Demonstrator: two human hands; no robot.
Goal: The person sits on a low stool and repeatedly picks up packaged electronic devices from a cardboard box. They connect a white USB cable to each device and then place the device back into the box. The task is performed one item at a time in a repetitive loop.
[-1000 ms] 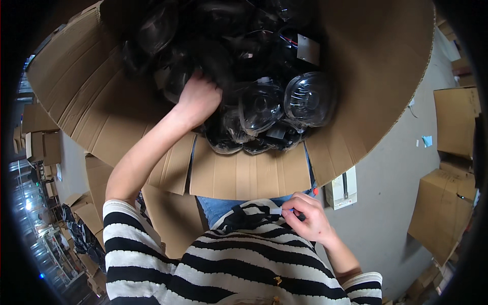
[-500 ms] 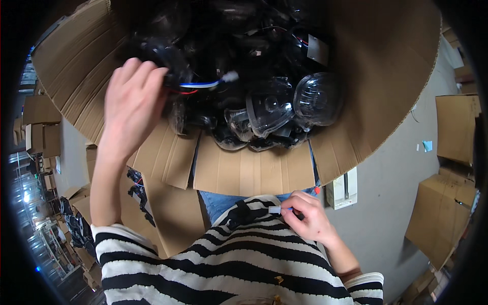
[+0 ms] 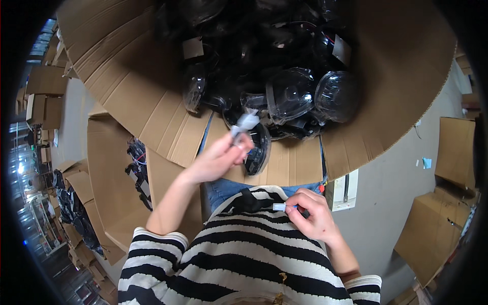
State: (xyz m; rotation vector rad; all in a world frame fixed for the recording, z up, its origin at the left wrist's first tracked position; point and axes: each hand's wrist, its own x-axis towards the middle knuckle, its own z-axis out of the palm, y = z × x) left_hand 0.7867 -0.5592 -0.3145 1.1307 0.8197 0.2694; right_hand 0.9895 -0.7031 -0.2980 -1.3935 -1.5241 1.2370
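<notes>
My left hand [image 3: 219, 158] is raised over the near rim of a big cardboard box [image 3: 152, 109] and pinches a black lamp unit with a clear dome lens [image 3: 258, 147] by its pale wrapped connector [image 3: 243, 123]. The box is filled with several similar black lamp units with clear domes [image 3: 292, 94]. My right hand [image 3: 312, 216] rests low against my striped shirt and holds a small white pen-like tool [image 3: 282, 207] with a blue tip, pointing left.
A second open carton [image 3: 114, 178] with dark parts and wires [image 3: 138, 162] stands to my left. More cardboard boxes [image 3: 432, 234] sit on the grey floor at the right. A white device [image 3: 343, 190] lies by the box's near right corner. Shelves and boxes crowd the far left.
My left hand has come out of the box toward me, lifting one lamp unit by its connector. My right hand has stayed at my shirt with the small tool.
</notes>
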